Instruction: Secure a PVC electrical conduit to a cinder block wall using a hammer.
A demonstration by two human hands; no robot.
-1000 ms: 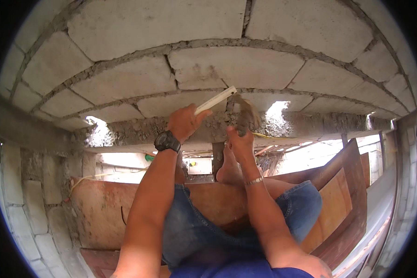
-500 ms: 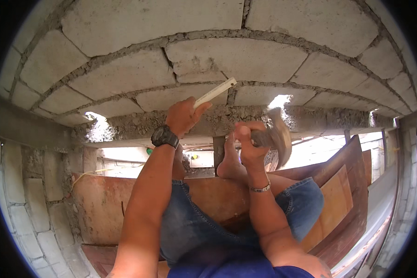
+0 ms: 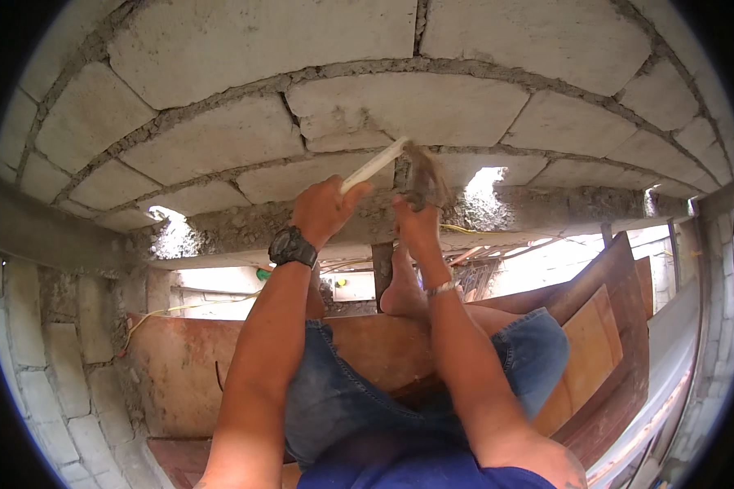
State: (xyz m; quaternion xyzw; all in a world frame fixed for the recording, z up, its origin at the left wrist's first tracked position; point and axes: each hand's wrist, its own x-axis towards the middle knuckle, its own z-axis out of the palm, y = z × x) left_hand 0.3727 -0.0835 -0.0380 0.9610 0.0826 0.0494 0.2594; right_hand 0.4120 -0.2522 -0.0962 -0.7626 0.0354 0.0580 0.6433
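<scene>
Daylight glared white through gaps (image 3: 485, 194) low in the pale wall (image 3: 408, 102); motion blurred the tool (image 3: 426, 178), and fisheye distortion curved edges toward black corners.

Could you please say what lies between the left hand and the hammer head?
In the head view, a white strip, gripped by the left hand, spans that stretch toward the blurred hammer head.

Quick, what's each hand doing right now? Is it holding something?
Left hand: closed, holding a pale strip.
Right hand: closed, holding a blurred hammer-like tool.
</scene>
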